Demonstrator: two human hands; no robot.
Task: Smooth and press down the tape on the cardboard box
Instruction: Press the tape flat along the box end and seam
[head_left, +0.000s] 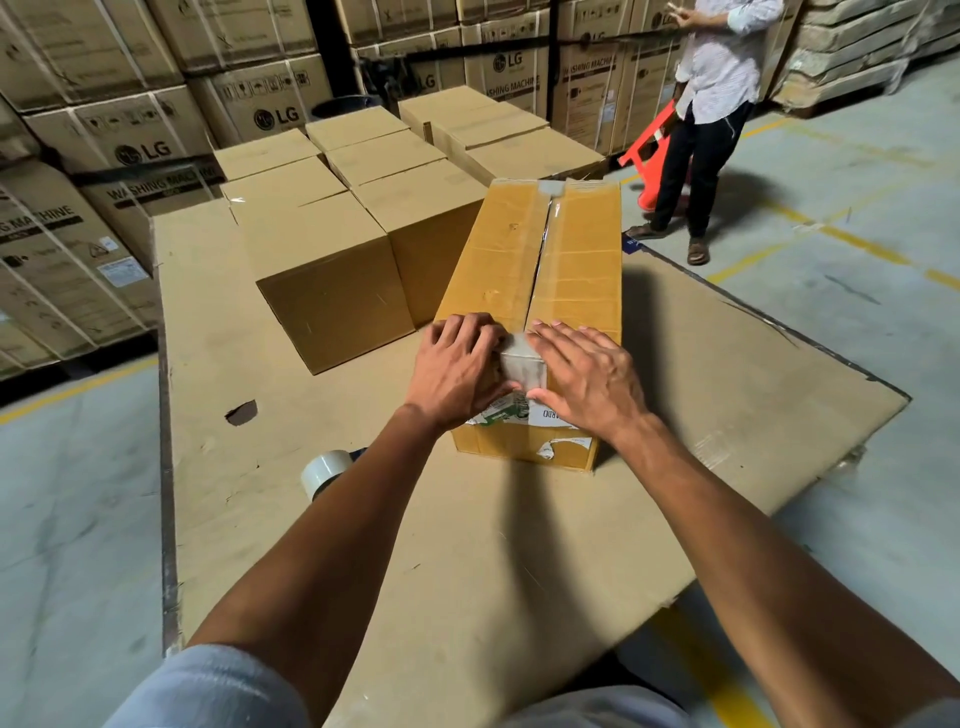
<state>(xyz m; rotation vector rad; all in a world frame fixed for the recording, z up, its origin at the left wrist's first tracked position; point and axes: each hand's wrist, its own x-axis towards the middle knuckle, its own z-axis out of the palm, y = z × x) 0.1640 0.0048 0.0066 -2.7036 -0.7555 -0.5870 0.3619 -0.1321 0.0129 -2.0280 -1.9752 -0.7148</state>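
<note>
Pressing flat with open fingers, both hands (457, 366) (584, 376) flank seemingly wrinkled clear tape (524, 364) on the yellowish box (571, 260).

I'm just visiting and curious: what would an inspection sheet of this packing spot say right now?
Surface: flattened cardboard sheet laid over the concrete floor, with a dark hole near its left edge.
Job's things: long cardboard box lying on the sheet; clear tape runs along its top seam and folds over the near end.
Clutter: tape roll on the sheet, left of the box, partly hidden by the left forearm.
Hands: left hand and right hand lie flat on the box's near end, either side of the tape.
Cables: nothing seen.
Surroundings: plain cartons beside the box, stacked washing machine cartons behind, a standing person by an orange object at right.
</note>
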